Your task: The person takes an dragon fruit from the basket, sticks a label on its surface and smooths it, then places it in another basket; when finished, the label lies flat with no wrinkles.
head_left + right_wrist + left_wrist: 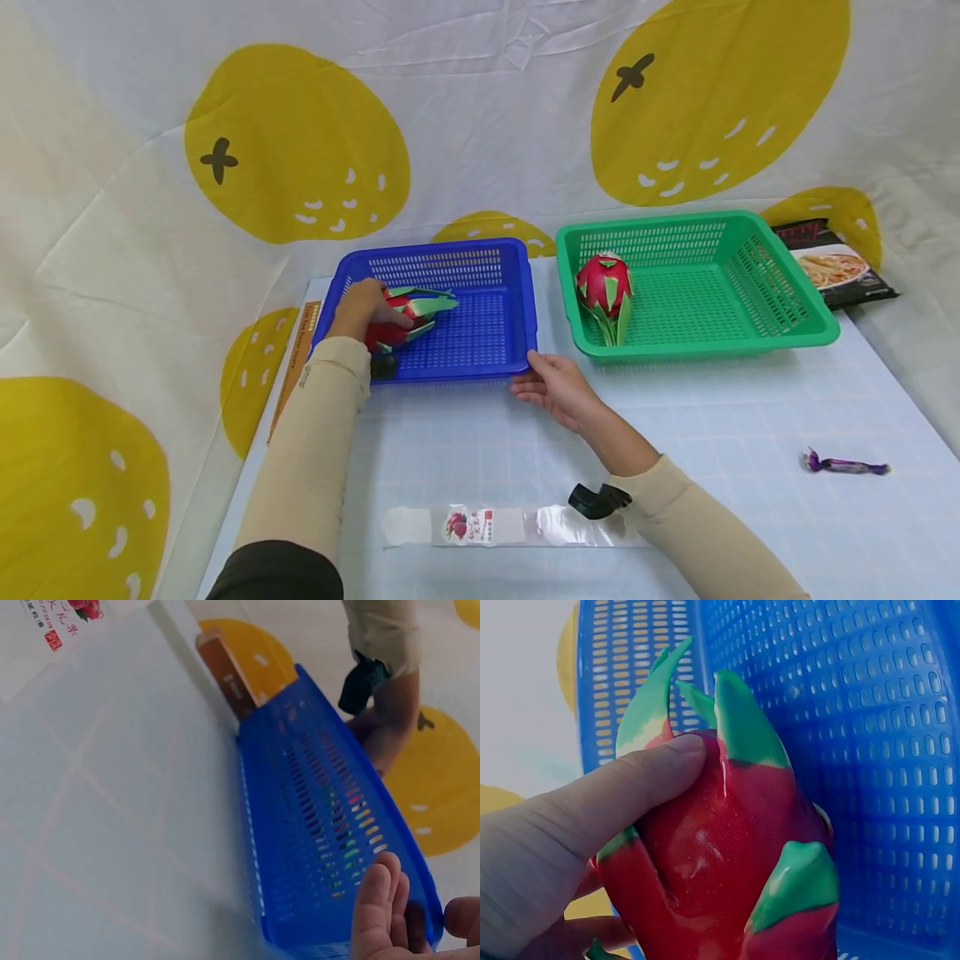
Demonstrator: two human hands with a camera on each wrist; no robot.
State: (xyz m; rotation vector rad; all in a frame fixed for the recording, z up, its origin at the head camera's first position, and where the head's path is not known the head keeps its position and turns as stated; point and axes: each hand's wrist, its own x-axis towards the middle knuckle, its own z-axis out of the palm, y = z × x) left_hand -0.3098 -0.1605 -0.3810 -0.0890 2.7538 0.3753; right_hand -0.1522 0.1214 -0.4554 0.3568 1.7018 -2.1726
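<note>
My left hand reaches into the blue basket and grips a dragon fruit, red with green-tipped scales. In the left wrist view the thumb presses on the fruit near its green leaves. More red and green shows just below the hand, seemingly a second dragon fruit, partly hidden by the hand and sleeve. At the basket's near right corner, my right hand pinches the rim, thumb on one side and fingers along the outside wall. Another dragon fruit lies in the green basket.
A black food packet lies behind the green basket's right side. On the table are a purple-wrapped sweet and a flat clear wrapper with a label. A brown box sits left of the blue basket; a patterned cloth hangs behind.
</note>
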